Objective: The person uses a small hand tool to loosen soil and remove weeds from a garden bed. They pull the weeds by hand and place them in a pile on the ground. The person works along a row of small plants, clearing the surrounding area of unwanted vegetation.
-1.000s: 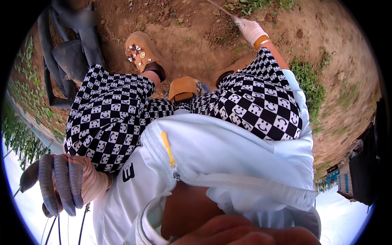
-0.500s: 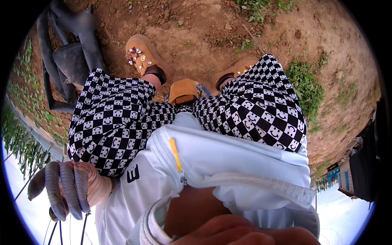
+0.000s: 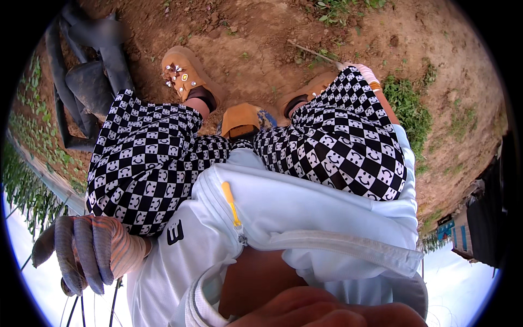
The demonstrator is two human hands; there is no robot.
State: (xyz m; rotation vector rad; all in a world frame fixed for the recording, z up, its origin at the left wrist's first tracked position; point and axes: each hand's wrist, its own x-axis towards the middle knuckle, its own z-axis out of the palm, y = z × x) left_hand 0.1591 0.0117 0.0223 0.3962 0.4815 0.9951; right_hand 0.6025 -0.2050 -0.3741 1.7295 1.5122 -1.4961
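Observation:
My left hand, in a grey glove with an orange-striped back, hangs beside my left knee. Its fingers are spaced apart and loosely bent, with nothing visible in them. Beyond my right knee, part of my right hand shows in a pale glove with an orange cuff. A thin stick runs from its fingertips out over the soil; the knee hides most of the grip. Black-and-white checked trousers cover my bent legs.
Black rubber-like tubing lies in a heap at the far left. Brown shoes stand on bare soil. Between my legs is a tan and blue object. Green weeds grow at the right, and a dark structure stands at the right edge.
My right hand has come into sight past the right knee. The stick has swung from a steep slant to a flatter one, its far end moving left. My left hand has barely shifted.

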